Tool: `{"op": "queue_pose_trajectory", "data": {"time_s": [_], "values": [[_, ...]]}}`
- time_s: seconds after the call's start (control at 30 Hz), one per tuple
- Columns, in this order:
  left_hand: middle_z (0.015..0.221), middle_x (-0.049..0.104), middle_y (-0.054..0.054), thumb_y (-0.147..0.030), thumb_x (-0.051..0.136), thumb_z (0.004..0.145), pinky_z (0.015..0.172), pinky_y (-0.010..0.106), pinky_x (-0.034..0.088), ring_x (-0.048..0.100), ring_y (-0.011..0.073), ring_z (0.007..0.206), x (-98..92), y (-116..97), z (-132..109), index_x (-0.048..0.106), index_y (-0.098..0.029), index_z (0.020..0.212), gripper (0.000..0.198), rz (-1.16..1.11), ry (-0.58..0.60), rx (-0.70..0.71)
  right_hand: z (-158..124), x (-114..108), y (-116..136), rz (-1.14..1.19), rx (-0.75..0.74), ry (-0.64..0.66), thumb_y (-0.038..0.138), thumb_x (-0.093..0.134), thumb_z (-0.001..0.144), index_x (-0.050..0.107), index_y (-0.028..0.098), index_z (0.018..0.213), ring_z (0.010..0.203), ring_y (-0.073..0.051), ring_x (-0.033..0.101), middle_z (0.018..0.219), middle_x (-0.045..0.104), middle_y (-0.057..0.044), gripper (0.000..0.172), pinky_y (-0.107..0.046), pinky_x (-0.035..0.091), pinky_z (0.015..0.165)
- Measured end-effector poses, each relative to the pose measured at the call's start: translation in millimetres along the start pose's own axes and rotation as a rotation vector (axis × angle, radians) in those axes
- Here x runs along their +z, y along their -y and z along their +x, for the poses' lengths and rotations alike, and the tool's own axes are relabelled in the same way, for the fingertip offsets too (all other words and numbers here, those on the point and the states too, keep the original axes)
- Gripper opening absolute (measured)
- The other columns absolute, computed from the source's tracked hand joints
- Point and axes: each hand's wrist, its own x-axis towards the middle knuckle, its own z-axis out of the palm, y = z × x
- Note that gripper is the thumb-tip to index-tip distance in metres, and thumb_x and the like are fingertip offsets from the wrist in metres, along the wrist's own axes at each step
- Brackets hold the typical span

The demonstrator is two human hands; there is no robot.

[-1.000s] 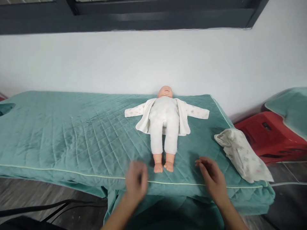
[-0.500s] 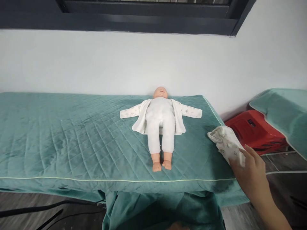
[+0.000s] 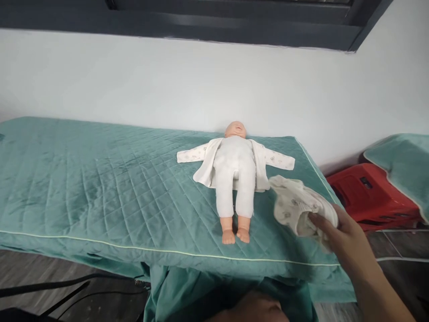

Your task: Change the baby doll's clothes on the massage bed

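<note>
A baby doll point(image 3: 233, 174) in a white bodysuit and an open white printed jacket lies on its back on the teal quilted bed point(image 3: 100, 188), head toward the wall. My right hand point(image 3: 346, 239) is closed on a crumpled white printed garment point(image 3: 295, 203), held just above the quilt to the right of the doll's legs. Only a part of my left hand point(image 3: 258, 311) shows at the bottom edge, below the bed's front edge; its fingers are hidden.
A white wall runs behind the bed under a dark window frame. To the right stand a red plastic object point(image 3: 368, 194) on the floor and another teal-covered surface point(image 3: 402, 165). Black cables point(image 3: 50, 290) lie on the dark floor at the lower left.
My right hand has taken hold of the white garment at the bed's right end and carried it left toward the doll. My left hand has dropped to the bottom edge.
</note>
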Motion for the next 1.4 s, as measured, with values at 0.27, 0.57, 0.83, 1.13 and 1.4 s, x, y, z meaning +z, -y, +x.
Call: {"op": "queue_pose_trajectory", "data": {"time_s": [0.27, 0.57, 0.83, 1.13, 1.4], "values": [[0.126, 0.053, 0.012, -0.039, 0.062, 0.089, 0.096, 0.045, 0.053, 0.057, 0.0263, 0.115, -97.5, -37.4, -18.5, 0.043, -0.034, 0.141, 0.056, 0.147, -1.101, 0.079, -21.5, 63.7, 64.4, 0.668, 0.074, 0.481, 0.046, 0.080, 0.074, 0.061, 0.027, 0.127, 0.095, -0.026, 0.067, 0.123, 0.065, -0.009, 0.060, -0.033, 0.057, 0.075], [0.121, 0.059, 0.007, -0.035, 0.071, 0.085, 0.099, 0.038, 0.048, 0.058, 0.0239, 0.114, -188.6, -64.3, -18.6, 0.059, -0.031, 0.131, 0.049, -0.082, -1.107, -0.098, -17.7, 96.6, 100.4, 0.492, -0.159, 0.677, 0.034, 0.075, 0.085, 0.060, 0.033, 0.130, 0.108, -0.019, 0.059, 0.125, 0.063, 0.001, 0.048, -0.024, 0.051, 0.085], [0.095, 0.065, 0.003, -0.022, 0.067, 0.082, 0.074, 0.025, 0.048, 0.059, 0.0159, 0.088, -242.5, -99.6, -40.3, 0.072, -0.021, 0.091, 0.010, -0.024, -1.285, 0.118, -3.2, 61.5, 134.1, 0.682, -0.129, 0.342, 0.033, 0.075, 0.075, 0.069, 0.025, 0.108, 0.084, -0.018, 0.062, 0.101, 0.067, -0.003, 0.035, -0.023, 0.050, 0.064], [0.106, 0.059, 0.002, -0.010, 0.069, 0.079, 0.099, 0.031, 0.048, 0.055, 0.0179, 0.110, -276.9, -166.2, -41.2, 0.072, -0.023, 0.083, 0.014, 0.222, -1.351, 0.311, 7.0, 34.9, 123.6, 0.078, -0.461, 0.254, 0.042, 0.077, 0.075, 0.063, 0.022, 0.121, 0.100, -0.025, 0.062, 0.113, 0.066, -0.008, 0.052, -0.036, 0.055, 0.077], [0.093, 0.067, -0.001, -0.010, 0.060, 0.088, 0.088, 0.028, 0.049, 0.064, 0.0131, 0.093, -271.4, -211.1, -27.4, 0.072, -0.017, 0.091, 0.014, 0.292, -1.130, 0.406, -24.1, 49.7, 229.7, 0.120, -1.058, 0.388, 0.037, 0.069, 0.086, 0.070, 0.024, 0.100, 0.115, -0.023, 0.057, 0.111, 0.063, 0.000, 0.019, -0.044, 0.046, 0.104]]}}
